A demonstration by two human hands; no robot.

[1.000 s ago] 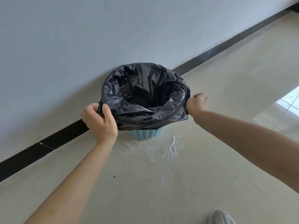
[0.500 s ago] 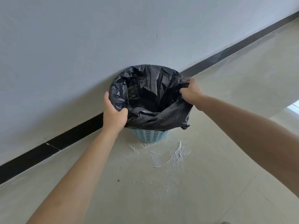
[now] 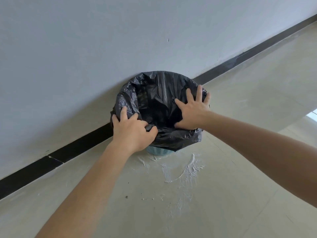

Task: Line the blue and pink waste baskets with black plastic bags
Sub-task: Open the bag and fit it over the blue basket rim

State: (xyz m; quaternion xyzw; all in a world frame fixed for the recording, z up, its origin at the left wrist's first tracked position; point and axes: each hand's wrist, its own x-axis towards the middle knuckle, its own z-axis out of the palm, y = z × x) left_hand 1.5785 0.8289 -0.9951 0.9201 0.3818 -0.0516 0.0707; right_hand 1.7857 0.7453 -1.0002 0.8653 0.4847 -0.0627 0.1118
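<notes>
A blue waste basket [image 3: 159,151] stands on the floor against the wall. Only its perforated lower part shows. A black plastic bag [image 3: 154,93] sits inside it, folded over the rim and hanging down the outside. My left hand [image 3: 133,131] rests on the bag at the near left rim, fingers spread and curled over the plastic. My right hand [image 3: 192,110] lies flat on the right side of the rim, fingers splayed, pressing the bag. The pink basket is not in view.
A grey wall [image 3: 85,48] with a black skirting strip [image 3: 68,152] runs diagonally behind the basket. White powder smears [image 3: 181,170] mark the beige tiled floor just in front of it. A bright patch [image 3: 313,115] shows at the right edge.
Both hands let go of their pinch on the bag's edge and moved inward onto the rim, with fingers now spread flat. The camera has come closer to the basket.
</notes>
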